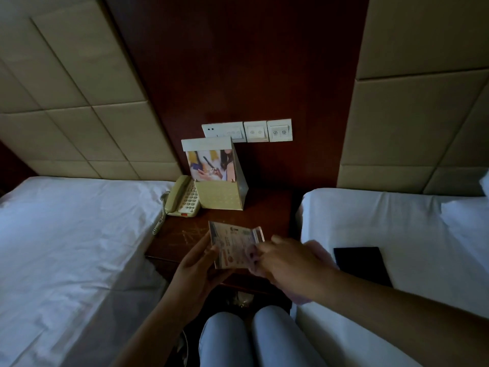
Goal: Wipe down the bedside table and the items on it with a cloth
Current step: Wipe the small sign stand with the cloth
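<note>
Head view, bedside table [264,207]: dark wood, between two white beds.
Telephone [181,197]: at the back left of this table, beside the display box [219,178].
Left hand [197,271]: fingers grasp a printed card [232,245], lifted above the table front.
Right hand [280,258]: fingers clenched on a pale cloth [316,250], pressed against the card's right side.

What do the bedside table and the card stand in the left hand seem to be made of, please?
Bedside table: dark reddish wood or veneer with a dull sheen; pale scratches show on top. Card stand: probably clear acrylic over a printed paper insert, judging by its see-through edge, though blur leaves it open.
</note>
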Demonstrator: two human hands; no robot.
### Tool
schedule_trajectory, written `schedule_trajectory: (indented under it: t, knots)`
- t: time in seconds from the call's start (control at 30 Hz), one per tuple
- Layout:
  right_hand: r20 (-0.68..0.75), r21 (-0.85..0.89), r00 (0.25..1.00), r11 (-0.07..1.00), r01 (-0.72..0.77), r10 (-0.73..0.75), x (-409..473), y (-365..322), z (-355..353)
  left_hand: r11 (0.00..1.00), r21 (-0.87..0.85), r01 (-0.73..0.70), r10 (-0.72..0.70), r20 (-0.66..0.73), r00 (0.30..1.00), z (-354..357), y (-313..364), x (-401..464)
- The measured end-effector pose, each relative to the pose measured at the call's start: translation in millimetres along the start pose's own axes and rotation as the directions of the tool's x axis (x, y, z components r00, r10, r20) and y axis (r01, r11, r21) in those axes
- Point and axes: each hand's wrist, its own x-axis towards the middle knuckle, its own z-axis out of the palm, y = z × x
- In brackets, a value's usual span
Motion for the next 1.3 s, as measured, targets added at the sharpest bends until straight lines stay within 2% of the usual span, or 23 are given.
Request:
schedule_trajectory:
  t: [0.07, 0.17, 0.33, 0.47, 0.6, 0.63, 0.7, 0.73, 0.8, 0.87, 0.93, 1.0, 1.07, 1.1, 1.2, 1.27, 1.3]
  knots:
    - [0.082, -0.060, 0.997, 0.998, -0.013, 0.018, -2.8, 7.0, -0.2, 1.000, -0.002, -0.001, 0.001, 0.001, 1.000, -1.8, 1.0, -0.1]
    - [-0.032, -0.124, 0.998, 0.991, -0.055, 0.051, 6.4, 34.2, -12.3, 1.000, 0.000, 0.019, -0.019, 0.045, 0.999, 4.0, -0.6, -2.6]
    - [-0.120, -0.178, 0.982, 0.970, -0.165, 0.145, 28.4, 49.7, -16.2, 0.999, 0.048, -0.001, -0.002, 0.077, 0.997, 18.6, -4.6, -4.4]
    - [-0.032, -0.139, 0.996, 0.986, -0.089, 0.085, 23.6, 40.2, -1.2, 0.997, 0.072, -0.018, 0.015, 0.042, 0.999, 13.6, -7.0, -0.5]
    - [0.046, -0.182, 0.997, 0.981, 0.073, -0.066, 1.0, 29.3, 9.0, 0.996, 0.084, -0.029, 0.026, 0.039, 0.999, 8.6, -10.1, 1.6]
    - [0.057, -0.171, 0.997, 0.984, 0.053, -0.044, -5.1, 25.6, 9.0, 0.996, 0.087, -0.033, 0.030, 0.035, 0.999, 8.3, -10.7, 3.2]
    - [-0.056, -0.147, 0.997, 0.987, -0.069, 0.061, -14.6, 20.6, 1.9, 0.995, 0.097, -0.030, 0.028, 0.024, 0.999, 8.8, -12.2, 5.4]
    - [-0.059, -0.112, 0.997, 0.992, -0.059, 0.053, -16.2, 21.8, 1.3, 0.994, 0.103, -0.030, 0.028, 0.021, 0.999, 10.1, -12.9, 4.9]
    - [0.075, -0.016, 0.995, 0.998, 0.060, -0.059, -13.1, 27.3, -3.0, 0.993, 0.117, -0.034, 0.030, 0.032, 0.999, 11.9, -15.7, 3.2]
    - [0.151, -0.097, 0.988, 0.995, -0.009, 0.024, -4.4, 37.0, -13.7, 0.991, 0.130, -0.033, 0.026, 0.053, 0.998, 13.9, -19.0, 2.3]
    - [0.106, -0.178, 0.986, 0.978, -0.106, 0.127, 5.0, 42.8, -26.9, 0.992, 0.126, -0.028, 0.020, 0.069, 0.997, 15.6, -21.4, 3.0]
    - [0.079, -0.213, 0.986, 0.969, -0.128, 0.148, 9.6, 41.5, -29.4, 0.994, 0.110, -0.024, 0.019, 0.049, 0.999, 15.5, -19.8, 4.8]
    - [0.156, -0.148, 0.983, 0.986, -0.072, 0.096, 4.0, 36.7, -22.3, 0.996, 0.090, -0.026, 0.025, 0.011, 1.000, 12.2, -15.6, 7.0]
    - [0.177, -0.062, 0.982, 0.997, -0.048, 0.058, -1.5, 34.1, -14.8, 0.996, 0.087, -0.030, 0.032, -0.011, 0.999, 8.6, -14.0, 8.7]
    - [0.299, 0.264, 0.953, 0.956, -0.129, 0.046, -17.9, 40.6, 4.1, 0.997, 0.061, -0.036, 0.041, -0.083, 0.996, -4.8, -11.2, 12.6]
    - [0.326, 0.452, 0.935, 0.846, -0.284, 0.140, -22.9, 61.6, 7.7, 0.999, 0.037, -0.018, 0.022, -0.108, 0.994, -9.8, -11.9, 13.2]
    - [0.286, 0.567, 0.927, 0.738, -0.367, 0.242, -24.8, 74.5, 9.3, 1.000, 0.025, -0.010, 0.012, -0.106, 0.994, -10.7, -12.5, 13.3]
